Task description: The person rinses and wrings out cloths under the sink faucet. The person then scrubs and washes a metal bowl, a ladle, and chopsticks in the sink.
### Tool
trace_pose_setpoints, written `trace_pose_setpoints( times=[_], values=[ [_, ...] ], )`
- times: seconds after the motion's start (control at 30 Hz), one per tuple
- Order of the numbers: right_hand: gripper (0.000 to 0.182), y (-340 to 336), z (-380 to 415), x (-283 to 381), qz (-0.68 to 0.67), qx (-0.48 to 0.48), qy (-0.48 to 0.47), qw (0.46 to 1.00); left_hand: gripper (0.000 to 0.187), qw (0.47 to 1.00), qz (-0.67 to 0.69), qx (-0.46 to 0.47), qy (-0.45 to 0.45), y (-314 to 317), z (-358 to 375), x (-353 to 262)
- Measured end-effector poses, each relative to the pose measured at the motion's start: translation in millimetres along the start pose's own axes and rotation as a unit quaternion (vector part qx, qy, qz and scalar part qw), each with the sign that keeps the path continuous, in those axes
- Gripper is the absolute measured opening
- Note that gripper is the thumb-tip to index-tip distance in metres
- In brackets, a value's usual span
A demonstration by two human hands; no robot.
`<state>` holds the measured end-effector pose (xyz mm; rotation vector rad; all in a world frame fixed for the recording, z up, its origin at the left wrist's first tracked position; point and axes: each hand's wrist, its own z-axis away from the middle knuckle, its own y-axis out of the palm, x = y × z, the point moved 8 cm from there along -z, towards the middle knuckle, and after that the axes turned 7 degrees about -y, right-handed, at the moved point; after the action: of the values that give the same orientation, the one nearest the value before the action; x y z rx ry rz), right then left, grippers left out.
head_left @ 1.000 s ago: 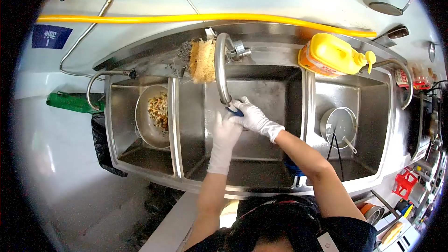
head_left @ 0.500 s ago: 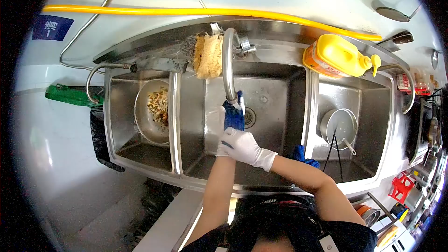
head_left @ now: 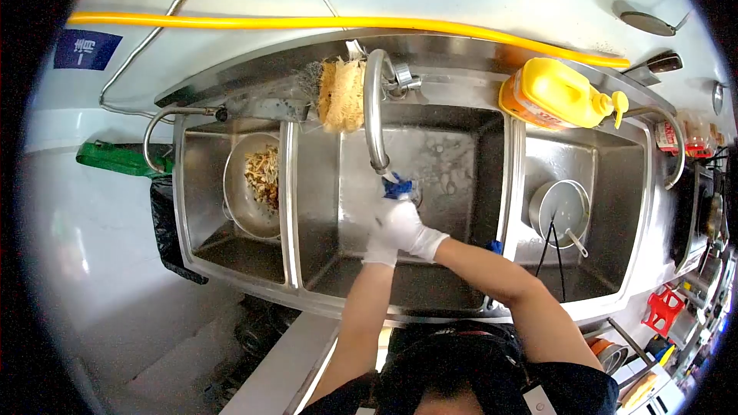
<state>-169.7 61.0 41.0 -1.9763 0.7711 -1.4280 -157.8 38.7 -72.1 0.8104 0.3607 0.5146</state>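
A crumpled blue piece, which looks like a glove (head_left: 397, 186), is under the mouth of the middle faucet (head_left: 375, 115), inside the central sink basin (head_left: 323, 207). My right hand (head_left: 411, 229), in a white glove, is closed at its near side and seems to hold it. Close against it on the left, my left hand (head_left: 379, 240) also wears a white glove. Motion blurs its fingers and the right hand partly covers it. A second blue crumpled item (head_left: 494, 247) lies on the divider, mostly behind my right forearm.
A bowl with food scraps (head_left: 244, 219) sits in the left basin. A pot (head_left: 544, 223) stands in the right one. Behind are a yellow jug (head_left: 552, 92) and a tan brush (head_left: 341, 100). A yellow hose (head_left: 346, 21) runs along the wall.
The blue piece was stretched out longer beyond my right hand; now it is bunched up small. Both hands have moved slightly forward and to the right. Wet patches on the basin floor have spread.
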Motion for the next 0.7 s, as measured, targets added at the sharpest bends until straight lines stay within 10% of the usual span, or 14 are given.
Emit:
trace_pose_setpoints(
  times=[0.03,0.1,0.17,0.33,0.37,0.47,0.53,0.63,0.7],
  values=[
    [0.022,-8.0,-1.4,4.9,0.032,-0.053,-0.008,0.998,0.048,1.000,0.000,-0.005,0.000,4.3,-0.3,0.1],
    [0.038,12.3,-10.7,-52.5,0.041,0.140,0.136,0.980,0.049,0.999,0.017,-0.038,0.007,16.5,5.7,3.0],
    [0.045,-8.5,-19.8,-101.6,0.086,0.058,0.200,0.974,0.050,0.999,0.009,-0.043,0.032,24.8,15.1,-16.2],
    [0.072,-30.6,8.4,-142.3,0.122,0.080,0.164,0.976,0.047,0.983,-0.031,-0.076,0.165,61.5,65.7,-92.9],
    [0.090,-21.3,16.9,-142.9,0.079,0.203,0.200,0.955,0.046,0.989,-0.017,-0.023,0.148,59.3,55.7,-93.1],
    [0.104,-11.5,21.5,-89.3,-0.037,0.087,0.031,0.995,0.037,0.986,-0.046,-0.065,0.149,67.0,45.8,-71.3],
    [0.099,30.1,22.9,-86.8,-0.165,-0.026,0.071,0.983,0.037,0.980,0.000,0.187,0.065,64.2,17.0,-56.8],
    [0.039,95.4,16.6,-104.3,-0.383,-0.066,0.114,0.914,0.033,0.986,-0.085,-0.005,0.140,73.8,38.7,-62.2],
    [0.036,70.1,16.0,-100.4,-0.333,0.052,0.253,0.907,0.030,0.959,-0.134,-0.105,0.227,72.7,58.7,-87.5]
  ],
)
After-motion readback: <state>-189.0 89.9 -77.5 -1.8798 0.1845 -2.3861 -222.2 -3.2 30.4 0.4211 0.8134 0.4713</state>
